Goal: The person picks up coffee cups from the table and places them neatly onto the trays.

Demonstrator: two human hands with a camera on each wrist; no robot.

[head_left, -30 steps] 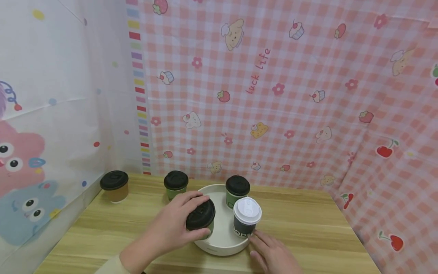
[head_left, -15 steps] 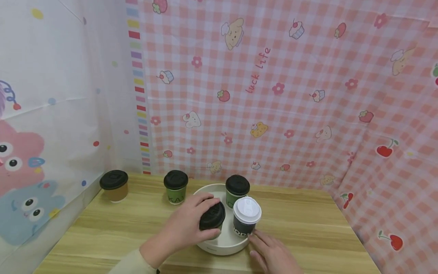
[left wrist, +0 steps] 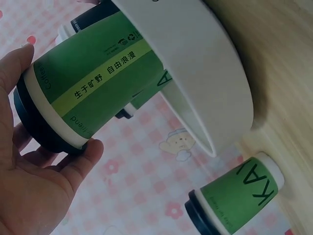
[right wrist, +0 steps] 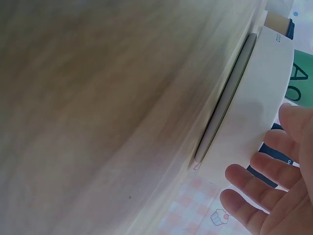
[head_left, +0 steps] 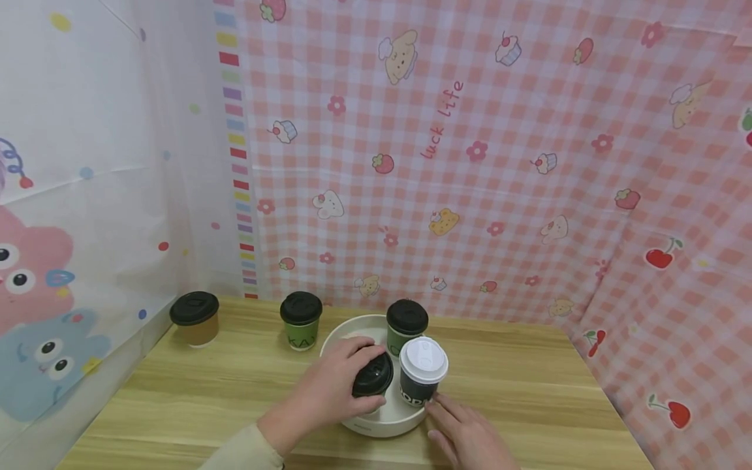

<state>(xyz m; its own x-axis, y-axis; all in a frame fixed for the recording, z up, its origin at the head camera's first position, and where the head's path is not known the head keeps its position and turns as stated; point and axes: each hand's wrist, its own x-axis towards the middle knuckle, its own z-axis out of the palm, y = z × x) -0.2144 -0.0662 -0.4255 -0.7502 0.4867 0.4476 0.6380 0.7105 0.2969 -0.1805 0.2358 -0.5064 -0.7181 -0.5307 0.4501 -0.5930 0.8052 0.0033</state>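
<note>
My left hand point(head_left: 331, 385) grips a green paper coffee cup point(left wrist: 98, 78) by its black lid point(head_left: 374, 375), fingers and thumb around the lid's edge. The cup is over the left front part of a round white tray point(head_left: 376, 429); in the left wrist view the tray's wall hides its base. Beside it in the tray stand a dark cup with a white lid point(head_left: 424, 362) and, behind, another green cup with a black lid point(head_left: 407, 318). My right hand point(head_left: 467, 431) is at the tray's front right wall, fingers extended and holding nothing.
A green cup with a black lid point(head_left: 301, 320) stands on the wooden table point(head_left: 517, 391), left of the tray. Farther left is a brown cup with a black lid point(head_left: 196, 320). Pink checked cloth point(head_left: 364, 196) hangs behind, and white printed cloth point(head_left: 117, 215) at the left.
My left hand has moved the green cup rightward, from the tray's left rim to near the white-lidded cup. My right hand has kept its place by the tray.
</note>
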